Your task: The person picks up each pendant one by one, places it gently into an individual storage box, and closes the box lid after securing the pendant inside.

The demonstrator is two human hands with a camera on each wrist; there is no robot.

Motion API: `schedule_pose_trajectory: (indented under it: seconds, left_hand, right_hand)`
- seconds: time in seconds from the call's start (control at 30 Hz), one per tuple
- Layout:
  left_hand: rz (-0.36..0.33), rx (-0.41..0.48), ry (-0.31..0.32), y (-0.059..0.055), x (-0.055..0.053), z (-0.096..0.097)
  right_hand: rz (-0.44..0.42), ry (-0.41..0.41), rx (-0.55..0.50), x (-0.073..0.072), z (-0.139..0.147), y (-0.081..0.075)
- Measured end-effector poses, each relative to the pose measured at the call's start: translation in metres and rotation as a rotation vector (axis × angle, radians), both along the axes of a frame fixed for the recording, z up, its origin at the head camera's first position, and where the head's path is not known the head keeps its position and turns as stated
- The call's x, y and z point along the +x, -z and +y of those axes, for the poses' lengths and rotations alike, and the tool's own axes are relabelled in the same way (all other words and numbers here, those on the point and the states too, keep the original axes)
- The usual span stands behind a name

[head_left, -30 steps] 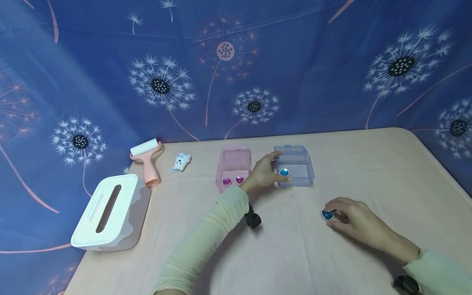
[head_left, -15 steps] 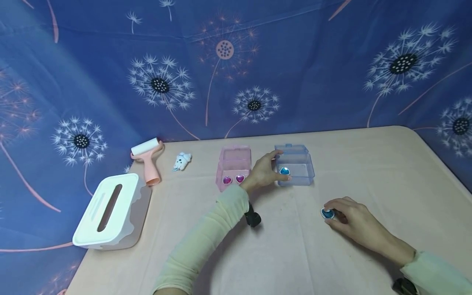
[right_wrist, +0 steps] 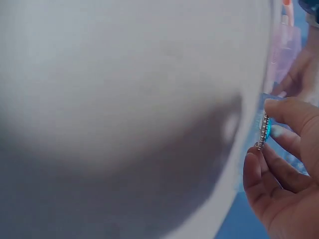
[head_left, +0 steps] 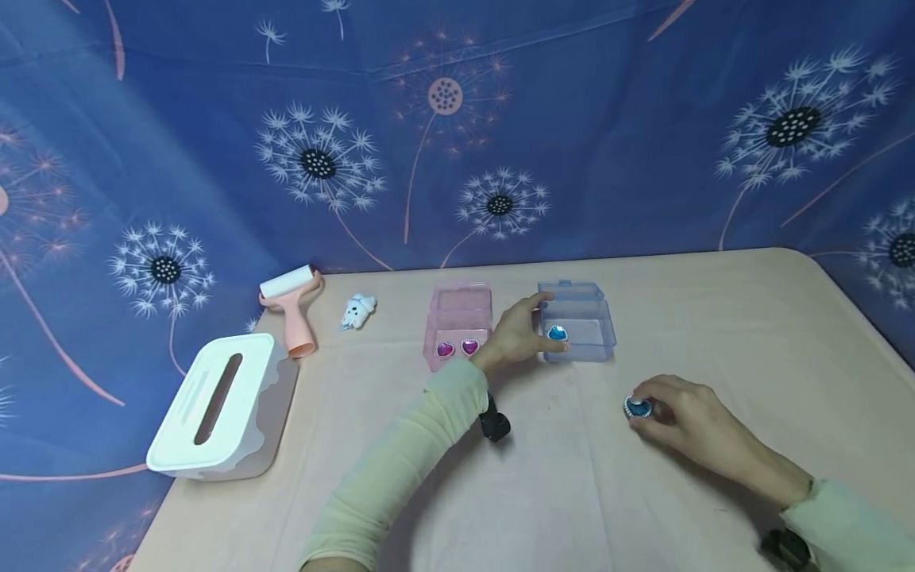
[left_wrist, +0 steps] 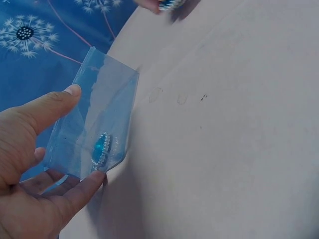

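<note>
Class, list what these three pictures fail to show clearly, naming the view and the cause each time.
- Head view: left hand hides the blue box near wall.
- Right wrist view: blue gem edge-on, face unseen; table blurred.
- Left wrist view: right hand cut off by top edge.
- Head view: white figurine too small.

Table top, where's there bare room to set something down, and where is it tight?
Free: the table right of the blue box, and the near stretch between the tissue box and the left sleeve. Crowded: the back row of lint roller, small white toy, pink box and blue box.
</note>
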State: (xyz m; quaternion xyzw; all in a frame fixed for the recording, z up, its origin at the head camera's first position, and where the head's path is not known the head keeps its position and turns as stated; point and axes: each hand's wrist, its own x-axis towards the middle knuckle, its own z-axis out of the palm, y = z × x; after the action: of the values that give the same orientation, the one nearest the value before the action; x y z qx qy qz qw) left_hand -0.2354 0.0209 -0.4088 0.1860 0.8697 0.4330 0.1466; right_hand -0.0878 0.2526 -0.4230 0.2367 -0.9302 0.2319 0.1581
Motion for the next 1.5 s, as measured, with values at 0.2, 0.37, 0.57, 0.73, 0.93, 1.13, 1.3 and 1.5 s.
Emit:
schedule_pose_trajectory:
  seconds: [0.2,0.37,0.57,0.73,0.93,1.13,1.3,1.5]
  left_hand:
    - [0.016,-0.013,-0.006,-0.001,-0.001,-0.001]
    - [0.026,-0.009,-0.003,-0.002,-0.002,-0.002]
    - [0.032,-0.01,-0.014,-0.001,-0.002,-0.003]
    - [0.048,-0.029,-0.004,0.001,-0.003,-0.003]
    - [0.05,-0.036,-0.003,0.001,-0.004,-0.001]
    - [0.06,-0.06,-0.002,0.001,-0.003,0.0]
    - [0.056,-0.072,0.011,0.003,-0.003,0.0]
    - [0.059,-0.08,0.004,0.004,-0.002,0.0]
  right_hand:
    - [0.079,-0.016,-0.031,-0.016,-0.005,-0.026]
    - [0.125,-0.025,-0.049,-0.033,-0.01,-0.045]
    - [0.107,-0.035,-0.045,-0.061,-0.02,-0.054]
    - [0.05,-0.04,-0.036,-0.089,-0.026,-0.058]
    - [-0.058,-0.066,-0.003,-0.119,-0.03,-0.05]
    - [-0.179,-0.1,0.118,-0.133,-0.031,-0.033]
    - [-0.244,-0.124,0.184,-0.136,-0.031,-0.027]
    - [-0.276,-0.136,0.192,-0.138,-0.032,-0.025]
